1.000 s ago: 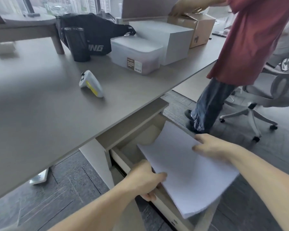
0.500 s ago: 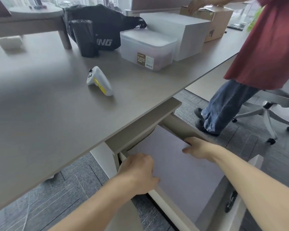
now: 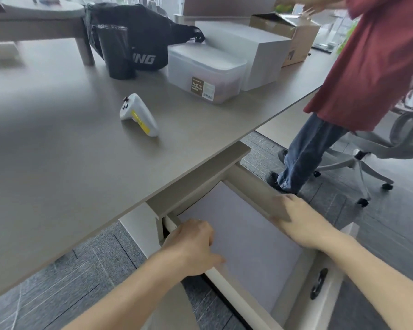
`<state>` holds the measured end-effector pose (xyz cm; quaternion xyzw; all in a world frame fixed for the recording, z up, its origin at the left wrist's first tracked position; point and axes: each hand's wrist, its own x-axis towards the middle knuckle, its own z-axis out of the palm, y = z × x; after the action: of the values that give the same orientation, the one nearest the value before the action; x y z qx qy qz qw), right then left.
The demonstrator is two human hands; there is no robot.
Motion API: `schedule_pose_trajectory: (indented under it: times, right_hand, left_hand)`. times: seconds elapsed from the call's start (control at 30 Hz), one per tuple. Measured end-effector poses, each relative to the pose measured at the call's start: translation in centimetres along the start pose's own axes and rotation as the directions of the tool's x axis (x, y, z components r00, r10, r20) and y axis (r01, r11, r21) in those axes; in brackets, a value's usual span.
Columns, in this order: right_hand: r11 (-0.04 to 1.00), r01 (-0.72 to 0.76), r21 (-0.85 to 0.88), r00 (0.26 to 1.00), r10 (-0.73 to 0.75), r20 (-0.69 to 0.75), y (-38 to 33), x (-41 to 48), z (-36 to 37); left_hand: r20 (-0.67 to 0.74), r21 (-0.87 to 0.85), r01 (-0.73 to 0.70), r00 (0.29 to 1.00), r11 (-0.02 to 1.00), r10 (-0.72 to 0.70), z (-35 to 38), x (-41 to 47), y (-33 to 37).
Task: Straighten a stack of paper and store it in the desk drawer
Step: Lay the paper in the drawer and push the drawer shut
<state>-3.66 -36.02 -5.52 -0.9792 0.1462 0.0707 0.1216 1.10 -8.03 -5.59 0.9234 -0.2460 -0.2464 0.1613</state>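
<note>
Paper in drawer

Your paper [image 3: 243,236] lay flat inside the open drawer [image 3: 320,303] under the bench [image 3: 81,151]. Your left hand [image 3: 193,248] rested curled on its left edge; your right hand [image 3: 296,225] pressed open-fingered at the right wall.

— Items on the desktop? 
— White controller [image 3: 138,114] at centre; clear plastic box [image 3: 206,70] at its 2 o'clock, touching a white box [image 3: 250,51]; black bag [image 3: 141,36] at 12.
— Beyond?
— A person in red [image 3: 377,58], office chair [image 3: 377,148] at 3 o'clock.
</note>
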Motion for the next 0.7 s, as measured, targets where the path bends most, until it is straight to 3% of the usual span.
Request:
schedule_pose_trajectory:
  times: [0.07, 0.1, 0.2, 0.27, 0.4, 0.7]
  right_hand:
    - [0.991, -0.120, -0.056, 0.974, 0.106, -0.201, 2.6, -3.2, -1.9]
    - [0.973, -0.229, 0.009, 0.942, 0.224, -0.250, 3.7, -4.9, -2.3]
    - [0.836, -0.427, 0.345, 0.861, 0.493, -0.128, 4.5, -8.5, -1.5]
    - [0.769, -0.438, 0.465, 0.850, 0.522, -0.064, 4.0, -9.0, 0.2]
    - [0.672, -0.447, 0.590, 0.803, 0.592, -0.066, 2.1, -8.3, 0.9]
    - [0.671, -0.432, 0.603, 0.829, 0.559, -0.029, -3.7, -3.6, 0.1]
  left_hand:
    - [-0.036, -0.023, 0.000, 0.999, 1.000, -0.001, -0.5, -0.3, -0.2]
    - [-0.097, -0.008, -0.018, 0.995, 1.000, 0.017, -0.8, -0.6, -0.2]
    - [-0.403, 0.209, -0.112, 0.895, 0.971, 0.190, -1.8, -1.1, -0.3]
    - [-0.422, 0.330, -0.105, 0.873, 0.938, 0.247, -2.1, -1.4, -0.4]
    - [-0.356, 0.212, 0.006, 0.932, 0.977, 0.071, -1.6, -1.4, -1.6]
    - [-0.403, 0.136, 0.017, 0.914, 0.991, 0.039, -1.8, -0.7, -1.1]
